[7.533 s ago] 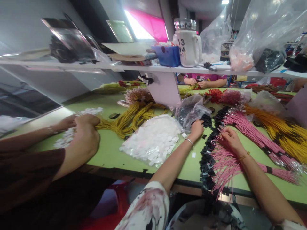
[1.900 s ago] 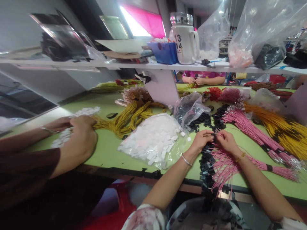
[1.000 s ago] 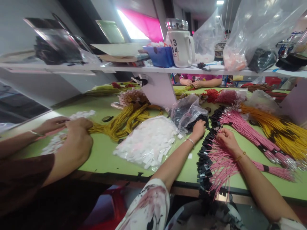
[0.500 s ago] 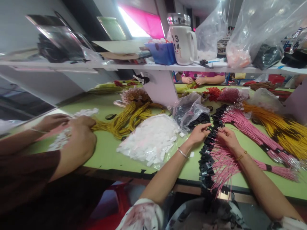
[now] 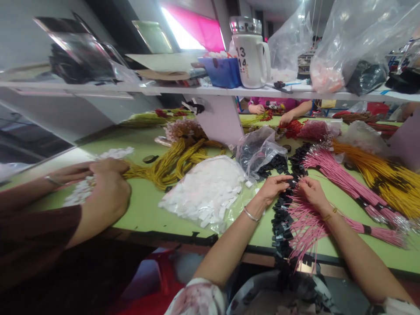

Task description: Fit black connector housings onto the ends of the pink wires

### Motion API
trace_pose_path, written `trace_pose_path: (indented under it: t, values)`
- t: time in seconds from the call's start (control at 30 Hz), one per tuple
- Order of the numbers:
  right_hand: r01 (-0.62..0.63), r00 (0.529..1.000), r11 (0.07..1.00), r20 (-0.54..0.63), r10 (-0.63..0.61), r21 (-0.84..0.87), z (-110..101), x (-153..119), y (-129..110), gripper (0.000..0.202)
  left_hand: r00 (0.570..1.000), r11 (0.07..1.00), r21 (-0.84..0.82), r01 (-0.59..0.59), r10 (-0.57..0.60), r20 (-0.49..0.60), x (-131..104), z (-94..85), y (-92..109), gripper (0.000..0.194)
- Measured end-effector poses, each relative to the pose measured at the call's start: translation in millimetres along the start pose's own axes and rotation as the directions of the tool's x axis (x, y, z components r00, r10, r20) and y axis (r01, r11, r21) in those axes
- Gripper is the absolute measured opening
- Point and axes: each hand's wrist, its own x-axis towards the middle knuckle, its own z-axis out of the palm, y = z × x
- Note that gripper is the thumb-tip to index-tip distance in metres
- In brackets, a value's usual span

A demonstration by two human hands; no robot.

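The long row of black plastic connectors [image 5: 281,221] runs toward the body. Left of it, the left hand [image 5: 272,190] has fingertips close together, hold unclear; right, the right hand [image 5: 313,192] pinches thin pink wire [image 5: 306,234].

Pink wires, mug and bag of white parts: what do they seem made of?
Pink wires: probably metal inside matte plastic; strands look thin and flexible, some silver-tipped.
Mug: perhaps ceramic, from its glossy white surface; its mirror-like lid suggests metal.
Bag: thin plastic, judging by its clear, wrinkled sheen.
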Motion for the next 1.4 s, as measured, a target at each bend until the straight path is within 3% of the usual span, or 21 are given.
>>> trace_pose_path:
  t: [0.13,0.27,0.43,0.6,0.73,0.9,1.0,1.07,1.13,1.23,1.33,1.4]
  values:
    - [-0.042,0.998,0.999,0.040,0.041,0.019,0,1,3,0.028,1.000,1.000,0.019,-0.002,0.002,0.009,-1,-2.9,-4,0.047]
    - [-0.083,0.993,0.996,0.081,0.080,0.031,2,2,5,0.031,0.995,0.987,0.140,-0.083,0.089,-0.039,-4,2.0,-6,0.039]
    - [-0.012,0.999,0.999,0.038,0.014,-0.044,3,2,5,0.033,0.978,0.952,0.256,-0.168,0.194,-0.080,-5,12.6,-10,0.033]
    - [0.053,0.995,0.993,0.093,-0.043,-0.108,1,3,8,0.030,0.984,0.973,0.214,-0.089,0.118,-0.129,-2,15.0,-15,0.035]
    - [0.078,0.994,0.983,0.091,-0.063,-0.169,2,2,11,0.029,0.985,0.960,0.254,-0.119,0.147,-0.092,-5,14.3,-20,0.028]
    - [0.084,0.996,0.993,0.024,-0.082,-0.077,0,1,3,0.027,0.998,0.926,0.376,-0.040,0.055,-0.028,-1,-3.9,-10,0.025]
    - [-0.024,1.000,0.984,0.022,0.020,0.178,-4,1,-2,0.029,0.979,0.821,0.569,-0.048,0.151,-0.135,21,-19.0,-2,0.020]
    - [-0.095,0.994,0.949,0.074,0.077,0.301,-6,2,-4,0.033,0.941,0.681,0.732,-0.021,0.262,-0.216,41,-24.6,-2,0.020]
    - [-0.139,0.988,0.929,0.111,0.107,0.343,-6,2,-3,0.036,0.907,0.526,0.848,0.065,0.324,-0.271,59,-25.7,-6,0.022]
    - [-0.159,0.985,0.925,0.121,0.124,0.345,-6,2,2,0.035,0.896,0.362,0.920,0.148,0.345,-0.280,77,-22.3,-14,0.022]
    - [-0.111,0.992,0.948,0.092,0.087,0.299,-7,3,8,0.035,0.901,0.306,0.936,0.173,0.336,-0.276,81,-19.7,-18,0.020]
    - [-0.066,0.997,0.969,0.060,0.053,0.237,-7,3,9,0.035,0.901,0.325,0.932,0.160,0.338,-0.272,79,-20.3,-17,0.023]
